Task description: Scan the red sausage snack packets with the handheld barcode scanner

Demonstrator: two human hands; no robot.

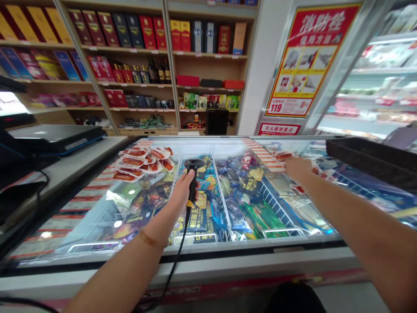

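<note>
My left hand (184,189) is wrapped around the handle of a black barcode scanner (193,171), held over the middle of the freezer's glass top. A black cable hangs from the scanner down past the front edge. To its left, a pile of sausage packets (143,163), reddish-brown sausages in clear and white wrapping, lies on the glass. Over on the right side, my right hand (298,168) has its fingers closed at a sausage packet (282,156); they are partly hidden and a little blurred. More sausage packets (321,173) lie beside and partly under that hand.
Beneath the glass of the chest freezer (208,252), wire baskets hold bagged frozen goods. A dark tray (371,158) sits on the right end. A flat scale-like device (58,137) stands on the left counter. Shelves of boxes (137,32) and a fire-hydrant poster (311,61) are behind.
</note>
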